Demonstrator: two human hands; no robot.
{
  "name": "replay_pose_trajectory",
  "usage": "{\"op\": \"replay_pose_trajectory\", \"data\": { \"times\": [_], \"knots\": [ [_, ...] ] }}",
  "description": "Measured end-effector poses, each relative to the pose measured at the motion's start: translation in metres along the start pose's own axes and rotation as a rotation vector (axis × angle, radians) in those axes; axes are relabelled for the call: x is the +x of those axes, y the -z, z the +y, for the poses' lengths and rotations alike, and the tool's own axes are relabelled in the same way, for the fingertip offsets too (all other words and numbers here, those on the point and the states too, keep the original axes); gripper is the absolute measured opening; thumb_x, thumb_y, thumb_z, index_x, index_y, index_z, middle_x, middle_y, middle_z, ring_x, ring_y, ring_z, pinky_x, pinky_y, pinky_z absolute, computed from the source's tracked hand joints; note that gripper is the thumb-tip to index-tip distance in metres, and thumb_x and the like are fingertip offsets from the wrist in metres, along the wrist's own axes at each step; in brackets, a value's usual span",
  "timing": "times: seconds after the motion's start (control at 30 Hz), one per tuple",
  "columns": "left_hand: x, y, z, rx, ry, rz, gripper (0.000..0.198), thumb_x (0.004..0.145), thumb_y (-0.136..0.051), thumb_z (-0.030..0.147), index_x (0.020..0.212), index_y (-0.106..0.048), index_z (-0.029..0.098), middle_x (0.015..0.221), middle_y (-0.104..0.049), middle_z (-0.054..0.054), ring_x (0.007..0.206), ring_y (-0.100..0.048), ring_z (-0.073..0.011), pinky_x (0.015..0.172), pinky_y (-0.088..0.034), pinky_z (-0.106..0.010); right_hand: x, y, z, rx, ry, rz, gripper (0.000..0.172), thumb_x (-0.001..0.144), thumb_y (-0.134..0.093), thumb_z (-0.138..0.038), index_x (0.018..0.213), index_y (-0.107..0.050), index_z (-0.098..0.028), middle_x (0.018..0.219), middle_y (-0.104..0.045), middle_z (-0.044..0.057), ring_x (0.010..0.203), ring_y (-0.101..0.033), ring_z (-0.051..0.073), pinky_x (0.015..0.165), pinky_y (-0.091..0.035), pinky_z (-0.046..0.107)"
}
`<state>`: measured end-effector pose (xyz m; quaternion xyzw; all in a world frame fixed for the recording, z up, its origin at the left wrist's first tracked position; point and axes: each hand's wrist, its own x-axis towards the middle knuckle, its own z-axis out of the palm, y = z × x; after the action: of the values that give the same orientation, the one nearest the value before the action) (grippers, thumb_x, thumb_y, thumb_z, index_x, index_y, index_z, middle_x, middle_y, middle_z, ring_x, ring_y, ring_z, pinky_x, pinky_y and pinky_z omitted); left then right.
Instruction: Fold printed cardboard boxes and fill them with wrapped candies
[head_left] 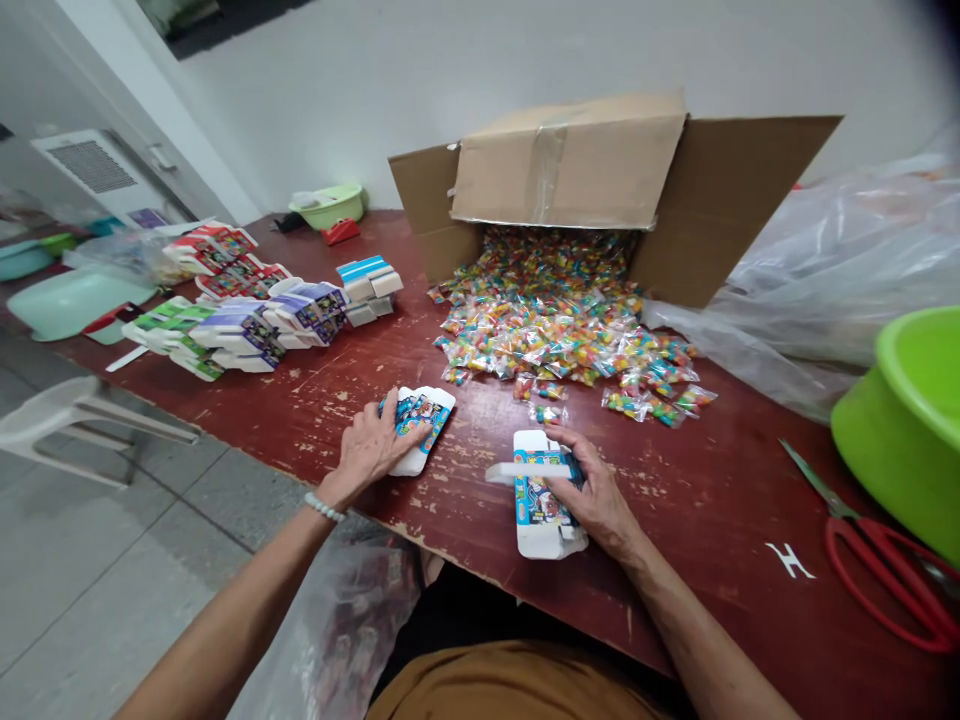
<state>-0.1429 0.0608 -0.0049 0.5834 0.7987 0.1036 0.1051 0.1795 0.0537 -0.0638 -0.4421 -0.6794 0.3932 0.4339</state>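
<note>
My left hand [377, 440] grips a small blue printed carton [424, 408] on the table, with the thumb across its face and the fingers at its left edge. Its white end flaps stick out. To the right, my right hand [596, 490] is closed around another blue printed carton [534, 503], whose white flaps stand open at both ends. A narrow white strip [517, 472] runs across this carton, its right end under my thumb. Just beyond my hands lies a heap of small clear bags of colourful candy [551, 330], spilling from a cardboard box [574, 175] on its side.
Stacked green, purple, red and blue cartons [240, 330] occupy the table's left part. Red-handled scissors [885, 580], a white paper scrap [790, 562] and a green basin [892, 420] are at right. Clear plastic sheeting [840, 270] lies behind. A white stool [75, 420] stands left.
</note>
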Motion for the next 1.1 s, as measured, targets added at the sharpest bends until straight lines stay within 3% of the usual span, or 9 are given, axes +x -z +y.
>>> {"op": "replay_pose_trajectory", "data": {
  "times": [0.2,0.4,0.53,0.6,0.67,0.77,0.9,0.97,1.1],
  "knots": [
    [0.012,0.002,0.001,0.339,-0.057,0.057,0.094,0.086,-0.049,0.07,0.156,-0.026,0.011,0.144,-0.045,-0.029,0.123,-0.051,-0.0458,0.096,-0.046,-0.054,0.001,0.0,0.001,0.004,0.006,0.008,0.047,0.081,-0.062,-0.034,0.126,-0.058,-0.022,0.137,-0.059,0.013,0.13,-0.051,0.031,0.109,-0.038,0.051],
    [0.05,0.021,-0.021,0.302,0.006,-0.011,0.098,0.084,-0.047,0.075,0.157,-0.026,0.014,0.154,-0.036,-0.029,0.132,-0.04,-0.0552,0.099,-0.036,-0.072,0.002,-0.001,-0.002,-0.006,0.006,0.036,0.046,0.081,-0.063,-0.034,0.125,-0.06,-0.023,0.136,-0.06,0.012,0.128,-0.053,0.031,0.108,-0.039,0.051],
    [0.031,0.014,0.001,0.262,-0.137,0.222,0.077,0.092,-0.049,0.058,0.151,-0.04,0.009,0.158,-0.03,-0.03,0.141,-0.028,-0.0538,0.106,-0.02,-0.077,0.002,0.0,-0.002,0.029,0.003,0.02,0.045,0.082,-0.063,-0.035,0.125,-0.06,-0.023,0.138,-0.059,0.012,0.13,-0.053,0.031,0.11,-0.039,0.051],
    [0.012,0.008,0.025,0.068,-0.222,0.318,0.063,0.094,-0.049,0.048,0.143,-0.051,0.01,0.155,-0.037,-0.027,0.143,-0.029,-0.0475,0.112,-0.02,-0.07,0.002,0.0,-0.001,0.054,0.013,0.017,0.046,0.082,-0.064,-0.035,0.126,-0.058,-0.023,0.14,-0.058,0.013,0.132,-0.052,0.03,0.111,-0.039,0.05],
    [-0.01,-0.001,0.053,-0.308,-0.265,0.193,0.057,0.091,-0.055,0.046,0.137,-0.056,0.013,0.146,-0.051,-0.022,0.136,-0.043,-0.0391,0.111,-0.034,-0.056,0.002,0.0,0.0,0.064,0.023,0.027,0.047,0.081,-0.065,-0.034,0.127,-0.058,-0.022,0.142,-0.056,0.013,0.133,-0.051,0.03,0.111,-0.038,0.05],
    [-0.04,-0.016,0.09,-0.774,-0.192,-0.292,0.06,0.085,-0.063,0.054,0.132,-0.059,0.016,0.114,-0.069,-0.015,0.097,-0.068,-0.0284,0.081,-0.056,-0.04,0.001,-0.002,-0.001,0.074,0.023,0.058,0.048,0.08,-0.065,-0.033,0.126,-0.058,-0.022,0.144,-0.054,0.013,0.134,-0.05,0.03,0.112,-0.038,0.049],
    [-0.063,-0.031,0.114,-1.058,-0.054,-0.749,0.059,0.084,-0.066,0.053,0.131,-0.06,0.018,0.091,-0.073,-0.01,0.066,-0.068,-0.0199,0.053,-0.054,-0.029,0.0,-0.005,-0.001,0.075,0.01,0.096,0.049,0.08,-0.067,-0.036,0.126,-0.059,-0.022,0.144,-0.055,0.013,0.135,-0.049,0.03,0.113,-0.038,0.05],
    [-0.066,-0.032,0.117,-1.2,0.037,-0.875,0.059,0.078,-0.076,0.045,0.128,-0.062,0.018,0.097,-0.074,-0.011,0.072,-0.07,-0.0214,0.056,-0.056,-0.03,0.0,-0.005,-0.002,0.089,0.013,0.114,0.049,0.08,-0.068,-0.036,0.126,-0.059,-0.022,0.142,-0.056,0.013,0.133,-0.051,0.03,0.112,-0.038,0.05],
    [-0.065,-0.028,0.117,-1.358,0.033,-0.925,0.063,0.06,-0.089,0.016,0.119,-0.068,0.016,0.097,-0.076,-0.008,0.081,-0.072,-0.0208,0.075,-0.057,-0.03,-0.003,-0.006,-0.007,0.101,0.077,0.14,0.05,0.079,-0.069,-0.033,0.126,-0.058,-0.022,0.14,-0.057,0.013,0.134,-0.05,0.03,0.112,-0.039,0.049]
  ]
}}
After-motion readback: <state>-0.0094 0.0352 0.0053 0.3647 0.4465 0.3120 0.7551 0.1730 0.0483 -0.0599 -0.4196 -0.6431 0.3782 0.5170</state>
